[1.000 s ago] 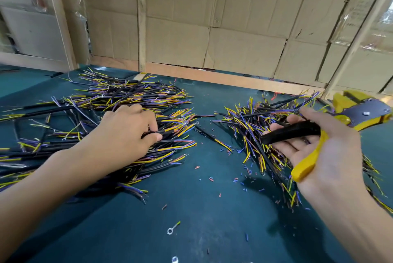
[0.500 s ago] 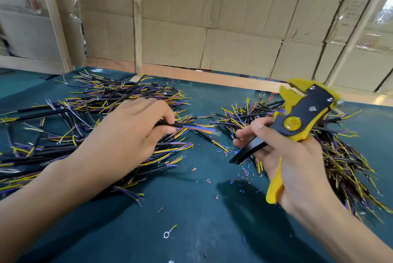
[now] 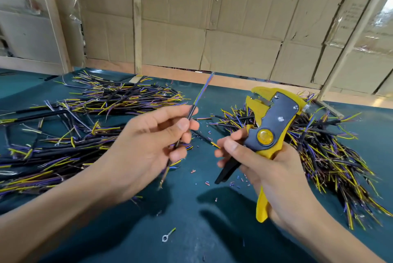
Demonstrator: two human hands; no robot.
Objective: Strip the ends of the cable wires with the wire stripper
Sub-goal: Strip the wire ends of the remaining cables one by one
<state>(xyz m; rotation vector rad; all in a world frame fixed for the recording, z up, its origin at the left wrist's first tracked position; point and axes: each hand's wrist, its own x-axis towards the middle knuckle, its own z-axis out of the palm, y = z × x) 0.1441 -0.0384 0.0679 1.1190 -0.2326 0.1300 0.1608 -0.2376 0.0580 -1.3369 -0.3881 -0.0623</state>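
With the short black-sheathed cable (image 3: 192, 111) pinched upright in the left hand (image 3: 148, 145) and the yellow-and-grey wire stripper (image 3: 268, 133) gripped in the right hand (image 3: 265, 169), the blurred, fanned wire ends could be missed or cut short.

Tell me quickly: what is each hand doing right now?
Left hand: pinches one cable, lifted off the table.
Right hand: grips the wire stripper, apart from the cable.

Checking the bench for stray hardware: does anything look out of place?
Yes: a small metal ring terminal with a short wire stub lies alone on the green mat, apart from both cable piles.
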